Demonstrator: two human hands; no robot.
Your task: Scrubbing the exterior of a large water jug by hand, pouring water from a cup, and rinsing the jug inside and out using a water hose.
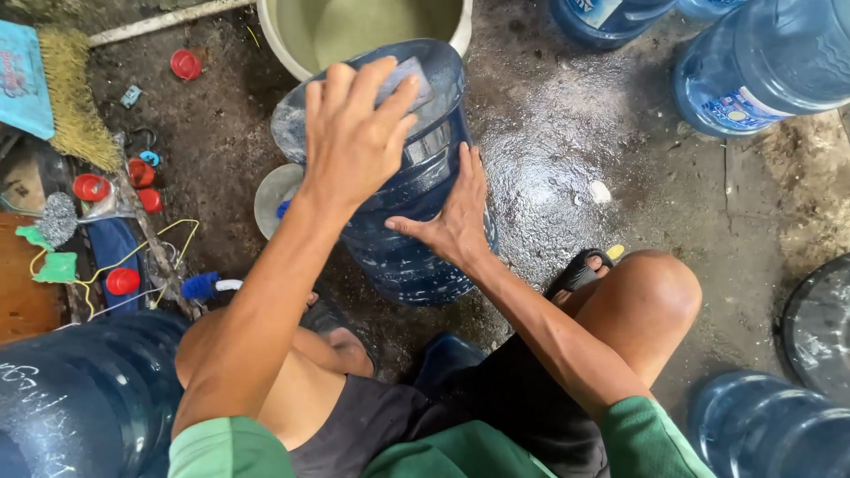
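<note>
Nearest us are our green sleeves and bare knees, and between the knees stands the big translucent blue plastic water jug (403, 239), tilted on the wet concrete floor (567, 177).

Our left hand (354, 133) lies on the jug's upper end at about twelve o'clock from us, fingers together and flattened over a small grey scrubbing pad (409, 75), pressing it against the plastic rather than gripping around anything. Our right hand (456, 217) is spread open on the jug's flank toward three o'clock, fingers apart, palm flat to brace it.

To scrub well, we judge the right palm should hold the jug firm against sliding on the slick floor while the left keeps the pad flat and pressed evenly.

A pale round plastic basin of water (367, 31) sits just beyond the jug at twelve. Red bottle caps (133, 177) lie scattered at nine to ten o'clock.
</note>
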